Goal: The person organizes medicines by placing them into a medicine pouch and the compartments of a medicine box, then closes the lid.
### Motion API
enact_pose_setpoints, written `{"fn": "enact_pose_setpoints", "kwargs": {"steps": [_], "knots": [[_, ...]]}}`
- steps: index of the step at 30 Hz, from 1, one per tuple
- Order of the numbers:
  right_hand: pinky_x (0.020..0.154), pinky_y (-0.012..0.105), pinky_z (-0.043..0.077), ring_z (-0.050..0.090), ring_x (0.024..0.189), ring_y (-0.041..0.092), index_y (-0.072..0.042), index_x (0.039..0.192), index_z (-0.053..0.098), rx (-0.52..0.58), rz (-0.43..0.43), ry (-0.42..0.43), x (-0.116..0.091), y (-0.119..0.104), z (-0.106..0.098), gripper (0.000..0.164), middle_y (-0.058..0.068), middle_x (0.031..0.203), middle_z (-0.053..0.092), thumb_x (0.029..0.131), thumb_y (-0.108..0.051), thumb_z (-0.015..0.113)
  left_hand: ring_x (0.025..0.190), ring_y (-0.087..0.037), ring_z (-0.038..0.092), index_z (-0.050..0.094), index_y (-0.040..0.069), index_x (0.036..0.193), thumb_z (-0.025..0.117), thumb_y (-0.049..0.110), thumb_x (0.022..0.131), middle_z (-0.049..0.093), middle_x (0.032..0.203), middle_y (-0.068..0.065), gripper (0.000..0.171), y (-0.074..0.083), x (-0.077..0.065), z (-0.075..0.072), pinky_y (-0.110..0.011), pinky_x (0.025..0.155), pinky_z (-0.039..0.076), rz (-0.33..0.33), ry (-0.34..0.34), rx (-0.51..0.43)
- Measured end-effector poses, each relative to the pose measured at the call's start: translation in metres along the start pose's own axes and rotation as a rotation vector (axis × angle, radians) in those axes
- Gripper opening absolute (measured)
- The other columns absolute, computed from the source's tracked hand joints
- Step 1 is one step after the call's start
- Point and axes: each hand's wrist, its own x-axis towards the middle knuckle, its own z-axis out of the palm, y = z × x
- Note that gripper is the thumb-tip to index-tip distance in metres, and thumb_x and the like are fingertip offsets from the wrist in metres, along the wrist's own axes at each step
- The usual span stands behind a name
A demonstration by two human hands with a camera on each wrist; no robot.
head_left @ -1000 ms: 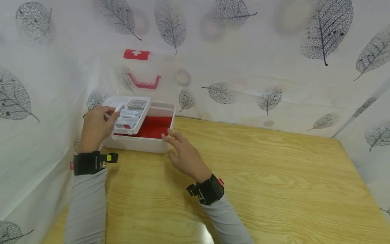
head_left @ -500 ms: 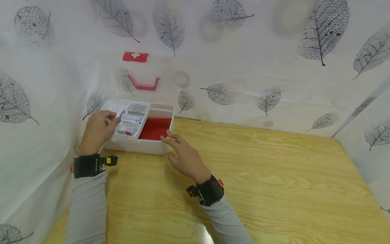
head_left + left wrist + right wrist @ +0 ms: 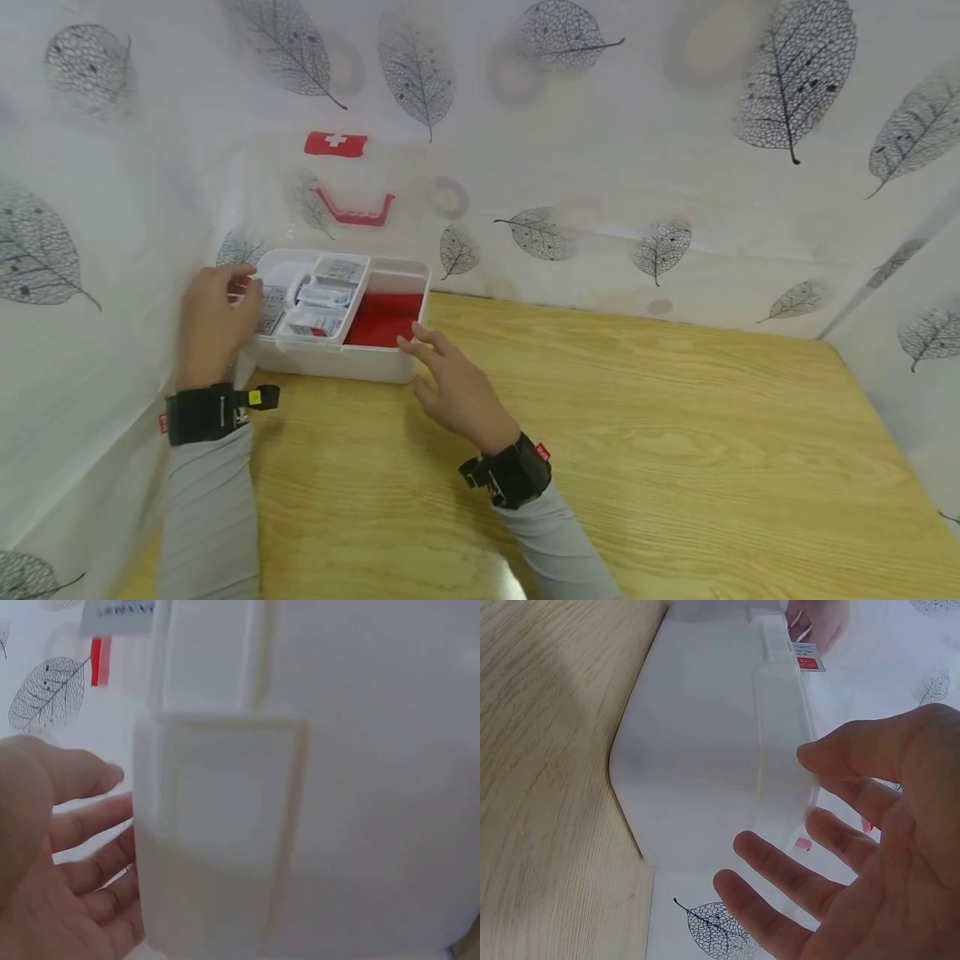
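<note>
A white first-aid box point(image 3: 330, 360) stands uncovered on the table, its inside red at the right. In its left part lies a white compartment tray point(image 3: 341, 327) with a small handle, holding small packets and a little box point(image 3: 315, 322). My left hand point(image 3: 217, 321) is beside the tray's left end, fingers loosely bent and nothing in them; the left wrist view shows its fingers point(image 3: 90, 825) spread beside the white wall. At the right front corner, my right hand point(image 3: 461, 387) rests its fingertips on the rim, fingers fairly straight and apart, as the right wrist view also shows.
Behind the box, the clear lid with a red handle point(image 3: 356, 208) and a red cross label point(image 3: 335, 144) stands raised against the leaf-patterned curtain point(image 3: 592, 167). The curtain also closes in the left side. The wooden table point(image 3: 675, 433) stretches to the right.
The tray, tilted and held by my left hand before, has come down level into the box. My left hand has let go of it and moved left. The right hand has stayed in place.
</note>
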Motion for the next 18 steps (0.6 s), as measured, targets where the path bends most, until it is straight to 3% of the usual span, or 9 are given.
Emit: {"fn": "enact_pose_setpoints", "kwargs": {"steps": [2, 6, 9, 13, 18], "knots": [[0.085, 0.032, 0.054, 0.044, 0.143, 0.017, -0.026, 0.152, 0.048, -0.003, 0.0, 0.001, 0.0, 0.001, 0.0, 0.057, -0.004, 0.162, 0.037, 0.098, -0.015, 0.061, 0.126, -0.046, 0.046, 0.05, -0.001, 0.145, 0.042, 0.032, 0.105, 0.05, 0.137, -0.03, 0.053, -0.005, 0.001, -0.002, -0.062, 0.104, 0.037, -0.016, 0.003, 0.012], [0.089, 0.033, 0.054, 0.043, 0.144, 0.017, -0.026, 0.152, 0.048, -0.004, 0.009, -0.004, 0.001, 0.002, 0.0, 0.056, -0.005, 0.162, 0.036, 0.098, -0.016, 0.061, 0.144, -0.052, 0.03, 0.033, -0.002, 0.155, 0.035, 0.038, 0.107, 0.033, 0.156, -0.033, 0.063, -0.014, 0.005, -0.004, -0.066, 0.114, 0.025, -0.059, -0.12, 0.039], [0.097, 0.037, 0.053, 0.043, 0.144, 0.019, -0.025, 0.149, 0.052, -0.014, 0.024, -0.007, 0.001, 0.002, -0.002, 0.052, -0.004, 0.161, 0.038, 0.098, -0.017, 0.062, 0.148, -0.052, 0.022, 0.023, 0.0, 0.159, 0.029, 0.042, 0.107, 0.023, 0.162, -0.03, 0.067, -0.015, 0.006, -0.003, -0.066, 0.116, 0.021, -0.092, -0.182, 0.036], [0.103, 0.043, 0.05, 0.047, 0.139, 0.023, -0.022, 0.138, 0.062, 0.002, 0.038, 0.006, -0.002, 0.004, -0.012, 0.039, 0.001, 0.154, 0.048, 0.099, -0.022, 0.06, 0.14, -0.053, 0.036, 0.029, 0.0, 0.158, 0.032, 0.04, 0.107, 0.037, 0.154, -0.033, 0.064, -0.011, 0.006, -0.002, -0.067, 0.111, 0.031, -0.093, -0.188, 0.027], [0.11, 0.042, 0.044, 0.052, 0.134, 0.022, -0.016, 0.131, 0.067, 0.138, 0.083, -0.017, -0.01, 0.009, -0.041, 0.031, 0.002, 0.138, 0.06, 0.101, -0.023, 0.06, 0.124, -0.05, 0.05, 0.044, -0.001, 0.15, 0.044, 0.028, 0.106, 0.052, 0.139, -0.033, 0.054, -0.005, 0.007, -0.002, -0.064, 0.099, 0.043, -0.036, -0.218, 0.073]]}}
